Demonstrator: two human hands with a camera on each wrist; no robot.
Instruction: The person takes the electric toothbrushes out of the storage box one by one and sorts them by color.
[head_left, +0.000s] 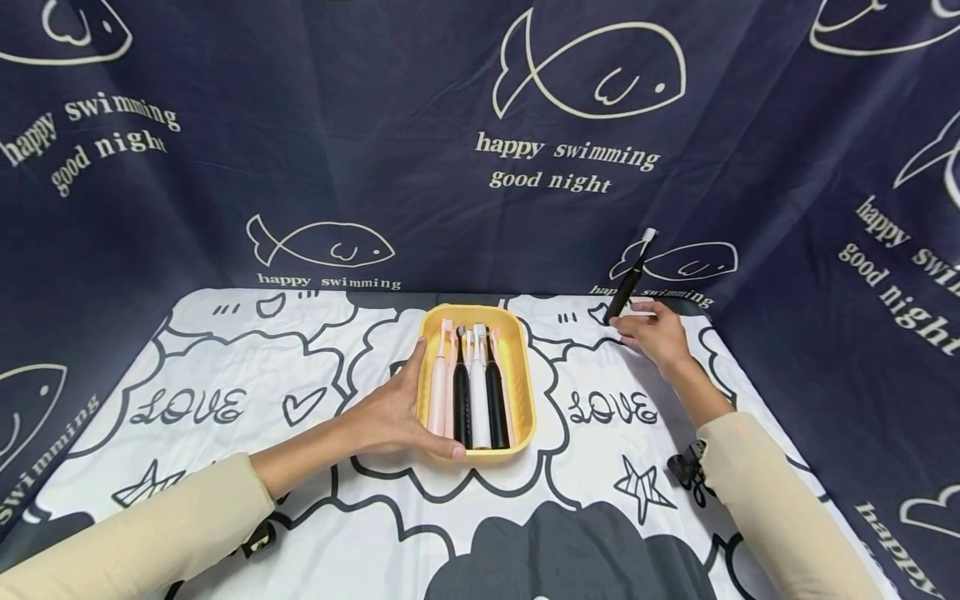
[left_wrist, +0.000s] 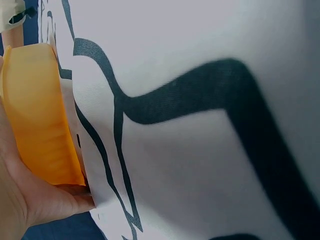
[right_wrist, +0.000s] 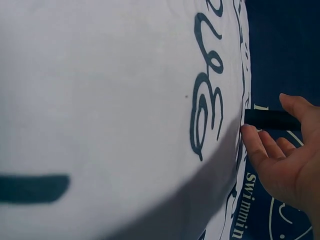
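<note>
A yellow tray (head_left: 527,400) sits mid-table, holding several electric toothbrushes: a pale pink one (head_left: 439,392), a black one (head_left: 461,400), a white one (head_left: 478,400) and others. My left hand (head_left: 390,408) holds the tray's left side, thumb at the front rim and fingers along the wall. In the left wrist view the tray wall (left_wrist: 40,115) lies against that hand (left_wrist: 20,190). At the far right, my right hand (head_left: 656,337) holds another black electric toothbrush (head_left: 626,287) near its base, head up. The right wrist view shows its handle (right_wrist: 272,120) between thumb and fingers.
A white cloth (head_left: 300,467) with dark line drawings and lettering covers the table. Navy fabric (head_left: 435,150) printed with fish rises behind the table and along both sides.
</note>
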